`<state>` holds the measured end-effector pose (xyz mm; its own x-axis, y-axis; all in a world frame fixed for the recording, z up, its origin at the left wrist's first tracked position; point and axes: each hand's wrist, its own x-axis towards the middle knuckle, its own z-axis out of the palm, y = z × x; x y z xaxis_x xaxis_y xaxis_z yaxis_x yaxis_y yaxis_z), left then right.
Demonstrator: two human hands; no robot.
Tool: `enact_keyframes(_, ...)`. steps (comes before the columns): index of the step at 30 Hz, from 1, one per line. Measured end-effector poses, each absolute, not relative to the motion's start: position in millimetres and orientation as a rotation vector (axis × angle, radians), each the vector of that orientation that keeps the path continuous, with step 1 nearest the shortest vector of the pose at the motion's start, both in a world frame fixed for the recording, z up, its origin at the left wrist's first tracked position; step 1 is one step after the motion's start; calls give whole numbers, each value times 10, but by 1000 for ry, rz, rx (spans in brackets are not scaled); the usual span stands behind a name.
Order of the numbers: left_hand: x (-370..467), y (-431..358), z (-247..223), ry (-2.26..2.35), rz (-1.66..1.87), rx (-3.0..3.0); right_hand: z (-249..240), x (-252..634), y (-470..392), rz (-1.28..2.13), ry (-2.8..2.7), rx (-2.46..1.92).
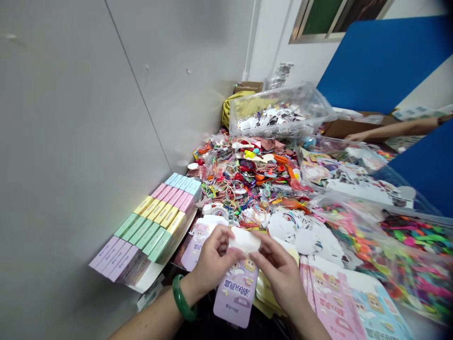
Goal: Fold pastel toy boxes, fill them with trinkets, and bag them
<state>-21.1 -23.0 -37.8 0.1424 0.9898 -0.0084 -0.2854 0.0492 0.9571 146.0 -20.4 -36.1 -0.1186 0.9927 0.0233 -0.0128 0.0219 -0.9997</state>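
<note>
A purple printed carton [236, 295] hangs flat between my two hands, its white flap [244, 240] at the top. My left hand [216, 255] grips the upper left edge near the flap and wears a green bangle [183, 298] at the wrist. On the other side, my right hand [278, 264] pinches the upper right edge, the thumb on the printed face. Behind my left hand lies a stack of similar purple cartons [193, 250]. Pink cartons [331, 300] and blue cartons [378, 307] lie flat to the right of my right hand, and yellow ones [264, 290] partly show beneath it.
Standing boxes in colour rows [152, 229] line the grey wall at left. A heap of small trinkets [247, 174] covers the middle. Beyond are a clear bin [279, 125] of cut-outs and bags of colourful pieces [410, 236]. Another person's arm [396, 128] reaches in at right.
</note>
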Motion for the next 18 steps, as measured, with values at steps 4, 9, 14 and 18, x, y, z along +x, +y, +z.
enact_keyframes(4, -236, -250, -362, 584, 913, 786, -293, 1415, -184, 1182, -1245, -1087)
enact_keyframes(9, -294, -260, -410, 631, 724, 706, -205, 1439, -160, 1134, -1547, -1056)
enact_keyframes(14, -350, -234, -340, 605, 674, 888, -111, 1484, -103, 1363, -1454, -1116)
enact_keyframes(18, -356, -218, -271, 581, 646, 904, -57, 1490, -82, 1296, -1501, -1067)
